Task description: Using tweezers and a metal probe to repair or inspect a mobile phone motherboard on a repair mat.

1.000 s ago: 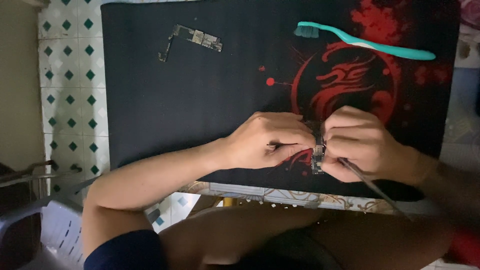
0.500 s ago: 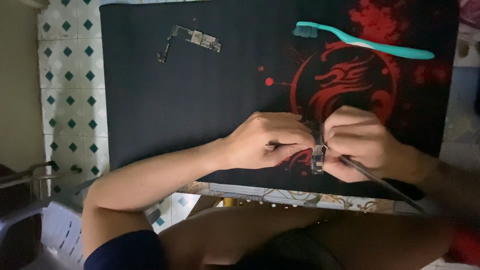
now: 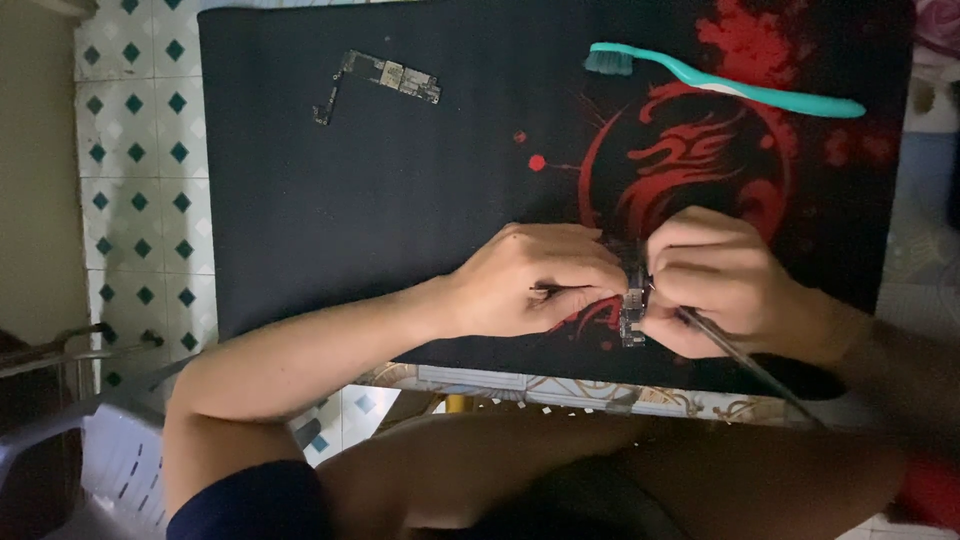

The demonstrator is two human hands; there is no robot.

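Now both hands meet at the mat's (image 3: 300, 220) near edge — left hand (image 3: 535, 285) and right hand (image 3: 715, 285) pinching a small board (image 3: 632, 310) between them, right also gripping a thin tool (image 3: 745, 360) — second board (image 3: 380, 78) and toothbrush (image 3: 720, 85) lying well beyond.

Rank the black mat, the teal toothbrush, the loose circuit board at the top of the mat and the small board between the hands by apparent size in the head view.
1. Black mat, by far the largest.
2. Teal toothbrush.
3. Loose circuit board.
4. Small board between the left hand and right hand; mostly hidden by fingers, so its true size is unsure.
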